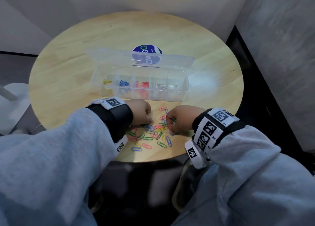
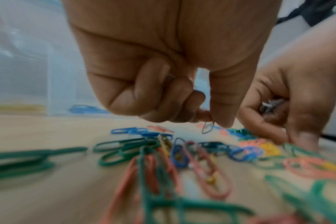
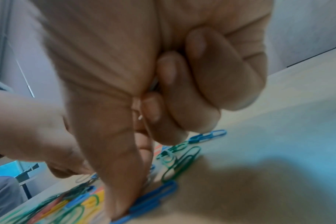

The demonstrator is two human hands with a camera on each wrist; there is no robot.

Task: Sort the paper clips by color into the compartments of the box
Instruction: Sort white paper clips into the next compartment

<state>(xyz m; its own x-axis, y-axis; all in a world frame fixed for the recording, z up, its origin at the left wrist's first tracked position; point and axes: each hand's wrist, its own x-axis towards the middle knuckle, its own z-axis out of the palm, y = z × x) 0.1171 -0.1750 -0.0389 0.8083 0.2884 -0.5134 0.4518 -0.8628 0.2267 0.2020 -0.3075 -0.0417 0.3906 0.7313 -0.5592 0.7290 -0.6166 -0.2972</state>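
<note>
1. Nearest on the round pale wooden desk (image 1: 68, 68), loose coloured wire paper clips (image 1: 150, 135) lie scattered.
2. Over them, left hand (image 1: 140, 111) pinches a silver paper clip (image 2: 207, 127); right hand (image 1: 180, 119) clutches silver clips (image 2: 270, 104).
3. Beyond stands the clear plastic compartment box (image 1: 144, 84), its lid open, holding sorted clips.

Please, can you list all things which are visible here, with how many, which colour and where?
table: one, round, light wood, under everything.
box: one, clear plastic, lid open, mid-table; compartments from left hold yellow, blue, red, silver clips; the rightmost unclear.
sticker: one, blue, round, behind the lid.
loose paper clips: many, green, red, blue, yellow, at the near edge.
sleeves: two, light grey.
wristbands: black, with white tags.
left hand: pinches a silver clip.
right hand: grips silver clips.
</note>
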